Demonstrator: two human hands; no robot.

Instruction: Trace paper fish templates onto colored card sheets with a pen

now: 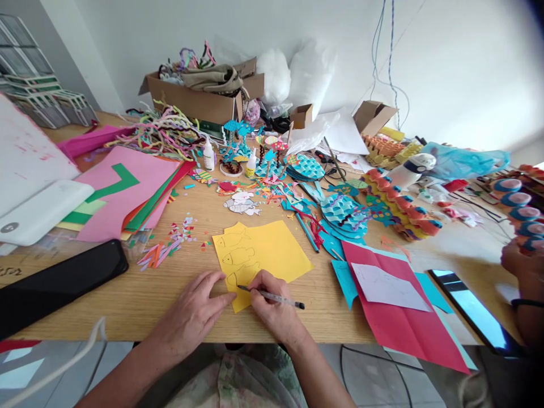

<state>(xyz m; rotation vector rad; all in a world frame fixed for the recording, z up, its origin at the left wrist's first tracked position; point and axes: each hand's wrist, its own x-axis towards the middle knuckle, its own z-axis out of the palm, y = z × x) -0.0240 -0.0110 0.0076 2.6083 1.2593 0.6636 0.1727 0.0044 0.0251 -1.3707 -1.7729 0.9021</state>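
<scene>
A sheet of yellow paper lies on the wooden table near its front edge. Fish outlines are drawn in a column along its left part. My right hand is closed round a clear pen with a black end cap, its tip on the lowest outline. My left hand rests at the paper's lower left edge, fingers spread, fingertips touching the sheet, holding nothing. Part of the lowest fish is hidden by my right fingers.
Paper scraps, coloured sheets and a black phone lie left. Glue bottles stand behind. Blue paper fish, red paper and a lit phone lie right. Another person's hand holds an egg-carton strip at far right.
</scene>
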